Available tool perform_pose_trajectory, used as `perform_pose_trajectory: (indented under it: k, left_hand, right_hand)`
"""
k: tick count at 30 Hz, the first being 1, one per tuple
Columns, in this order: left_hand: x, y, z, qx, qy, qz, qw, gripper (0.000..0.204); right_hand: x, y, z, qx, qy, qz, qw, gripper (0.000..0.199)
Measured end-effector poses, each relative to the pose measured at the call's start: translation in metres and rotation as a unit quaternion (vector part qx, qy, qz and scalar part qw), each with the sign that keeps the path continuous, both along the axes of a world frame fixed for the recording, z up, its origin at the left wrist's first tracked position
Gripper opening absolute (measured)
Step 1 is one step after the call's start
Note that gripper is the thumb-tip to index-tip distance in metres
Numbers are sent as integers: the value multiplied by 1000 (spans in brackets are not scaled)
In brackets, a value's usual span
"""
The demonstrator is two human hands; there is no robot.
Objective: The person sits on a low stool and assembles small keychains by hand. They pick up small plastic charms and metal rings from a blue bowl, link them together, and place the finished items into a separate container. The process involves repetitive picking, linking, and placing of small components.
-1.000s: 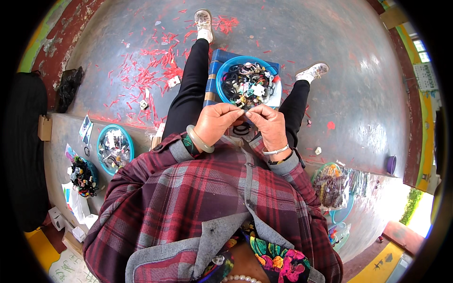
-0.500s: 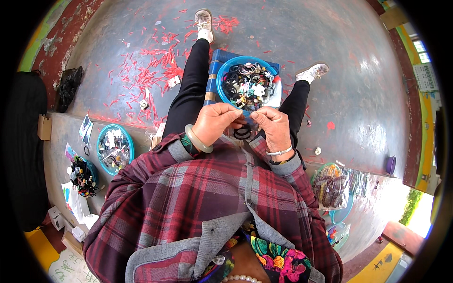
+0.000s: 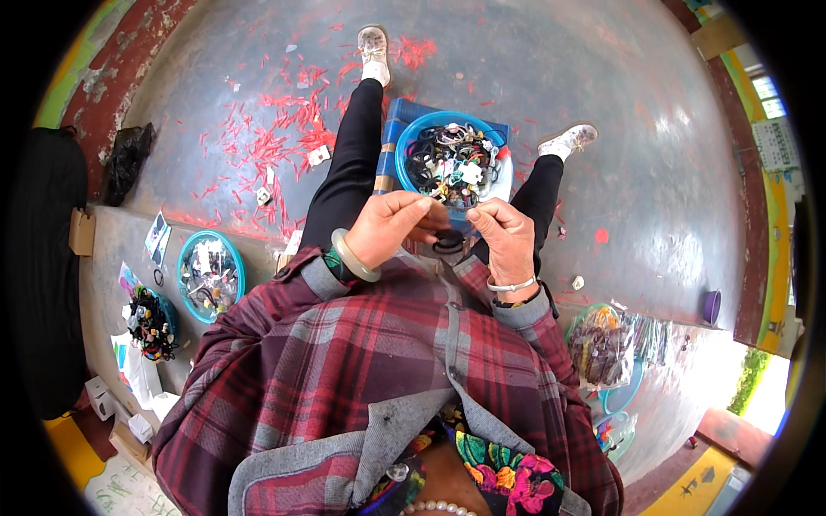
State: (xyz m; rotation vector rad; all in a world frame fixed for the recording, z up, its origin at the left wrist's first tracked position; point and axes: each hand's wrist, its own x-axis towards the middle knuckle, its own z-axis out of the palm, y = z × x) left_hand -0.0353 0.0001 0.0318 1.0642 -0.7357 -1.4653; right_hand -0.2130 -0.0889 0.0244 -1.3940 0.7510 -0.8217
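Note:
My left hand (image 3: 385,228) and my right hand (image 3: 506,236) are raised over my lap, a small gap between them. Thumb and fingers are pinched on each, at the top edge of what looks like a thin clear plastic bag (image 3: 451,220). Black hair ties (image 3: 447,242) hang below and between the hands, seemingly inside it. Just beyond my fingers is a round blue basket (image 3: 403,153), heaped with hair ties (image 3: 452,163), mostly black, with small coloured and white charms. It rests on a blue checked stool (image 3: 389,129) between my legs.
At left are a second blue-rimmed basket (image 3: 241,279) of packed pieces and a heap of black hair ties (image 3: 152,322). Filled clear packets (image 3: 602,348) lie at right. Red scraps (image 3: 292,120) litter the floor; a black bag (image 3: 129,159) stands far left, a purple cup (image 3: 711,306) far right.
My hands have moved slightly apart, the right one a little to the right. The pinched fingers stay closed, and the black hair ties still hang between them.

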Motion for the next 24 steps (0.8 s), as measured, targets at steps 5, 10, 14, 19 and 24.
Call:
perform_pose_trajectory:
  k: [5, 10, 14, 19, 24]
  left_hand:
    - [8, -9, 14, -51, -156, -49, 985, 25]
    - [4, -26, 8, -205, -303, -87, 927, 16]
    - [1, -25, 4, -122, -270, -110, 949, 15]
    - [3, -20, 14, -3, -227, -120, 966, 13]
    - [13, -17, 6, 1, -173, -99, 980, 11]
  right_hand:
    - [-3, -4, 12, -105, 47, 18, 993, 16]
    - [0, -4, 21, -181, 69, 62, 979, 14]
    - [0, -3, 23, -194, 75, 71, 976, 14]
    - [0, -1, 21, -190, 47, 63, 979, 14]
    - [1, 1, 16, -91, 10, 32, 995, 17]
